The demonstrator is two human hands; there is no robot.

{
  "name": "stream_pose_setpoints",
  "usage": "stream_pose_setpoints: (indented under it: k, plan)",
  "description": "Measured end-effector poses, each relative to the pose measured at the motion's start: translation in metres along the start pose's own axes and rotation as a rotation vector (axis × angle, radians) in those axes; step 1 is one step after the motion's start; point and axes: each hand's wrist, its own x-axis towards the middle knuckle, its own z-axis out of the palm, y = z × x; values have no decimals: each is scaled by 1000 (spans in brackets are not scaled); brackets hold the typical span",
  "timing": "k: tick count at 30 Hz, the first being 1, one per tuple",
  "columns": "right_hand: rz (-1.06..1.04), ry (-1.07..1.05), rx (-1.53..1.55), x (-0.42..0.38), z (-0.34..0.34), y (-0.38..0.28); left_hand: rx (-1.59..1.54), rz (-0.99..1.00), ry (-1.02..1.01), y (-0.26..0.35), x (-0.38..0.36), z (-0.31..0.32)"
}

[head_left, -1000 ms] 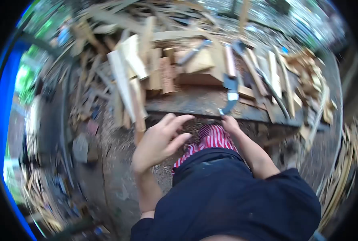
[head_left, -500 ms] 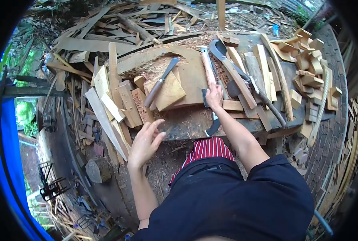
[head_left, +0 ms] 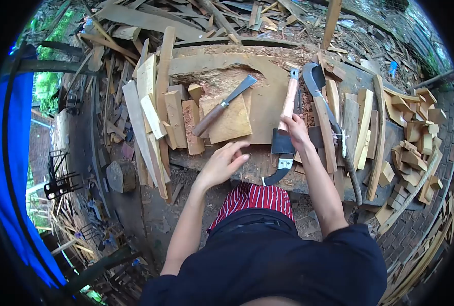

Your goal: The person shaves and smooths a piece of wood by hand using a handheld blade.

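My right hand (head_left: pixel 297 131) is closed around the near end of a wooden-handled tool (head_left: pixel 291 97). Its pale handle points away from me and has grey metal at the far tip. A dark, flat, squarish piece (head_left: pixel 282 141) shows just below the grip; whether it belongs to the tool I cannot tell. Close under that piece lies a curved black handle with a silver plate (head_left: pixel 279 172). My left hand (head_left: pixel 222 164) is over the bench's near edge, empty, fingers loosely apart. Beyond it, a broad-bladed chisel-like tool (head_left: pixel 226 104) with a brown handle rests on a wooden block (head_left: pixel 232 125).
Wood strips (head_left: pixel 148 117) lean at the bench's left. To the right are a curved-blade tool (head_left: pixel 318 102), long sticks (head_left: pixel 377 137) and a pile of cut blocks (head_left: pixel 415 137). Scrap wood (head_left: pixel 186 20) covers the ground behind; a log (head_left: pixel 121 176) stands at lower left.
My right hand has drawn the wooden-handled tool slightly nearer, and the dark piece shows broader. My left hand is nearer the bench's middle. The whole view has shifted right and turned a little.
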Motion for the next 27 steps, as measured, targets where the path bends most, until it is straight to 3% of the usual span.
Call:
stream_pose_setpoints:
  k: [1, 2, 3, 7, 8, 10, 12, 13, 15, 16, 18, 21, 24, 26, 27]
  plan:
    - [-68, -83, 103, -27, 8, -11, -4, -9, 7, -1, 8, 11]
    - [-139, -164, 208, -54, 17, -24, -279, -96, 71, -2, 18, 23]
    - [-235, -187, 91, -84, 28, -42, -556, -178, 138, -2, 25, 29]
    - [-803, -279, -386, -141, 71, -61, -796, -66, 67, -2, 31, 25]
    - [-808, -277, -391, -136, 73, -66, -865, -72, 95, -7, 25, 16]
    - [-235, -717, 208, -114, 77, -81, -957, -14, 188, -18, 10, 0]
    - [-462, -365, -176, -83, 93, -78, -1022, -110, 220, -39, -7, -18]
    - [-370, -336, -376, -75, 104, -93, -1113, -122, 195, -50, -16, -26]
    - [-599, -153, -622, -45, 145, -81, -1247, -166, 155, -66, -30, -39]
    - [-597, -127, -615, -45, 161, -83, -1237, -162, 130, -73, -36, -44]
    - [-551, -13, -980, -44, 187, -91, -1339, -120, 22, -89, -43, -55]
    - [-454, 153, -1019, -30, 207, -83, -1431, -66, -126, -103, -50, -70]
    - [-439, 61, -919, -29, 197, -78, -1488, -37, -251, -115, -51, -75]
    - [-497, 127, -843, -51, 185, -79, -1492, -84, -298, -119, -47, -74]
    - [-403, 74, -661, -58, 176, -78, -1496, -121, -322, -121, -45, -74]
